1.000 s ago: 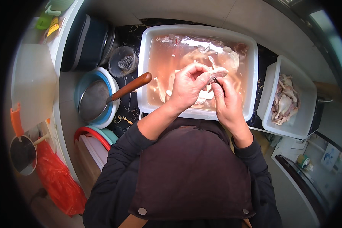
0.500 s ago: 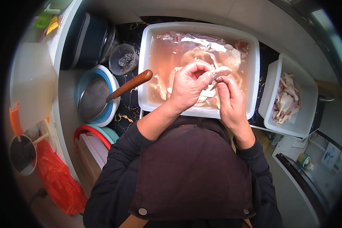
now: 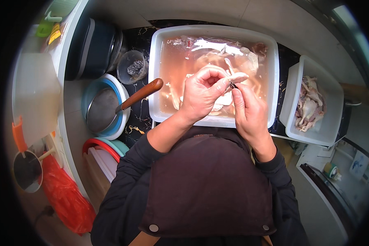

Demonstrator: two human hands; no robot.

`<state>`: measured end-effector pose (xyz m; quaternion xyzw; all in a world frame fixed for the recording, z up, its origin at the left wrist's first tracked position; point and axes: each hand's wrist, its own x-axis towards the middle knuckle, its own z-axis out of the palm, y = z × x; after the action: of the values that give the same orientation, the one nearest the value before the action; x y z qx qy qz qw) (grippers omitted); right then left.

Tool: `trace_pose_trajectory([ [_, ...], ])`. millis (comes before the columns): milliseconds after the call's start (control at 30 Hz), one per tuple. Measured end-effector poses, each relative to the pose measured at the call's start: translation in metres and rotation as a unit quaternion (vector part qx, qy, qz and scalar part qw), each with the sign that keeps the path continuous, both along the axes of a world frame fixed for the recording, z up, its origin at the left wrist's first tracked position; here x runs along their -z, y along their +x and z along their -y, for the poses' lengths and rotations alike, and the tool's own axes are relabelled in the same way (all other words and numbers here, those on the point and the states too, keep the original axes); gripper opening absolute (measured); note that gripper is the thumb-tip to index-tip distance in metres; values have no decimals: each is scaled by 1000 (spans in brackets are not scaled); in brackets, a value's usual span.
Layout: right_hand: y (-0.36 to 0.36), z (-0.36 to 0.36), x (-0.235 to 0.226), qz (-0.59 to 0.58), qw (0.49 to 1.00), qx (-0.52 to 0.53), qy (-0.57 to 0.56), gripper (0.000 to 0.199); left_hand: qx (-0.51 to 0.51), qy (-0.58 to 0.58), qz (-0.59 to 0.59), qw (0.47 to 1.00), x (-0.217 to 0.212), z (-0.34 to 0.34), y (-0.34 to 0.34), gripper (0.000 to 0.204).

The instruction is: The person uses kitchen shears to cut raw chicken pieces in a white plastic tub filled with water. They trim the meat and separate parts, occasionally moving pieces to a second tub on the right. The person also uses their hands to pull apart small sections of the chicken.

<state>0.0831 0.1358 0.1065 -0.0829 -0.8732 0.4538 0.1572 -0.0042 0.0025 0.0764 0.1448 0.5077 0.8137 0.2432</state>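
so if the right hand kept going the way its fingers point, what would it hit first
Probably the pale piece of meat pinched between both hands: the right hand points up and slightly left at it. Past that lies the pinkish water in the big white tub. Depth is hard to judge from above.

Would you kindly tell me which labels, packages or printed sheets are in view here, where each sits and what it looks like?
Yellow label: far left, on the pale counter edge beside the dark blue pot; small, rectangular, dark print.
White sheet with a blue patch: lower right corner, lying flat.
Red plastic bag: lower left, crumpled, plain.
No screens or signs in view.
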Motion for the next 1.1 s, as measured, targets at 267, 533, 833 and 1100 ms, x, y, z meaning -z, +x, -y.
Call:
trace_pose_trajectory([
  [267,-2,-3,-3,-14,1000,0,23,10,-6,-13,-48,999,0,-2,-2,5],
  [533,-5,-7,-2,-9,1000,-9,19,10,-12,-17,-72,997,2,-4,-4,6],
  [833,-7,-12,-2,-8,1000,-16,-5,9,-15,-29,-99,995,0,-6,-5,7],
  [1100,-5,-16,1,2,1000,-24,-10,9,-3,-34,-88,996,0,-6,-4,6],
])
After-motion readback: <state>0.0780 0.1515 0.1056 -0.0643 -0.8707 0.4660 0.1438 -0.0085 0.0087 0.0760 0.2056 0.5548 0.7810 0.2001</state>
